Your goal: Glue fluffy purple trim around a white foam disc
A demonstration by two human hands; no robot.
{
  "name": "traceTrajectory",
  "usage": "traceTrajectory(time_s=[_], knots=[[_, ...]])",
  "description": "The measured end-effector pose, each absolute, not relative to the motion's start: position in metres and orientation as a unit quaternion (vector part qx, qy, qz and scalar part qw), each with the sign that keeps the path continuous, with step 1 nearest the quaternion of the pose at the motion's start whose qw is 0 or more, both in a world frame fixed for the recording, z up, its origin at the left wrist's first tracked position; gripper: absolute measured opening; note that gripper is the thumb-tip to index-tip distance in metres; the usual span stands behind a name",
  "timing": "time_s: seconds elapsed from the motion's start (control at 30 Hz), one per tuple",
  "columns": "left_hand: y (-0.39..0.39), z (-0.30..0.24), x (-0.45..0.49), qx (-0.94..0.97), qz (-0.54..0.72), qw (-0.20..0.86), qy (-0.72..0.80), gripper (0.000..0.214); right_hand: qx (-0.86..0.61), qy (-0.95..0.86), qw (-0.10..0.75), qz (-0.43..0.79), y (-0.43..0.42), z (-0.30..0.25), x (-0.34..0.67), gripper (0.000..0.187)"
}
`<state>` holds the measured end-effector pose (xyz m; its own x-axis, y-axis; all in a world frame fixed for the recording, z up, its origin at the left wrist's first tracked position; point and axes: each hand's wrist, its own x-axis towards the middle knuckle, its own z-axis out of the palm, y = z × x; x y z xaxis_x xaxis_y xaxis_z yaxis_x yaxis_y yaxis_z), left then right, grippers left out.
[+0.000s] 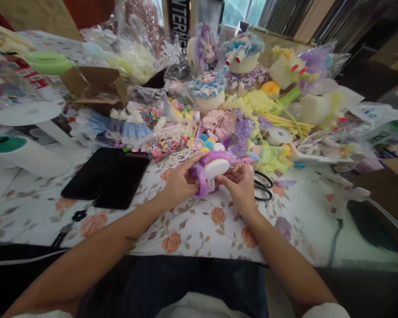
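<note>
In front of me, just above the flowered tablecloth, is a fluffy purple piece with a smooth white oval face. My left hand is closed around its left side, thumb and fingers on the purple fluff. At its lower right, my right hand has its fingers pinched together near the white oval. Whatever those fingertips grip is too small and blurred to name. Black loop handles, seemingly of scissors, lie beside my right hand. Colourful pom-poms sit just beyond the piece.
Two black phones lie left on the tablecloth. A heap of craft supplies includes beads, a pink plush piece, yellow fluffy trim and a white spool. Decorated dolls stand behind. A cardboard box is back left.
</note>
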<state>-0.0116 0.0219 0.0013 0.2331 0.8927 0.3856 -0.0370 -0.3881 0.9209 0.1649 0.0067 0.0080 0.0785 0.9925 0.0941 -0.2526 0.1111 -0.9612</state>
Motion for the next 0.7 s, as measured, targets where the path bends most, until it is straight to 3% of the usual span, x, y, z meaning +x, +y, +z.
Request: traceTrajectory(time_s=[0.23,0.43,0.7], knots=[[0.007,0.002,-0.009,0.704,0.537,0.218,0.410,0.063,-0.399,-0.431,0.602,0.541,0.001,0.009,0.150,0.054],[0.009,-0.008,-0.016,0.758,0.534,0.054,0.369,0.071,-0.391,-0.430,0.588,0.562,-0.001,0.010,0.150,0.053],[0.007,-0.001,-0.017,0.773,0.520,0.074,0.357,0.054,-0.380,-0.422,0.584,0.580,0.000,0.009,0.152,0.057]])
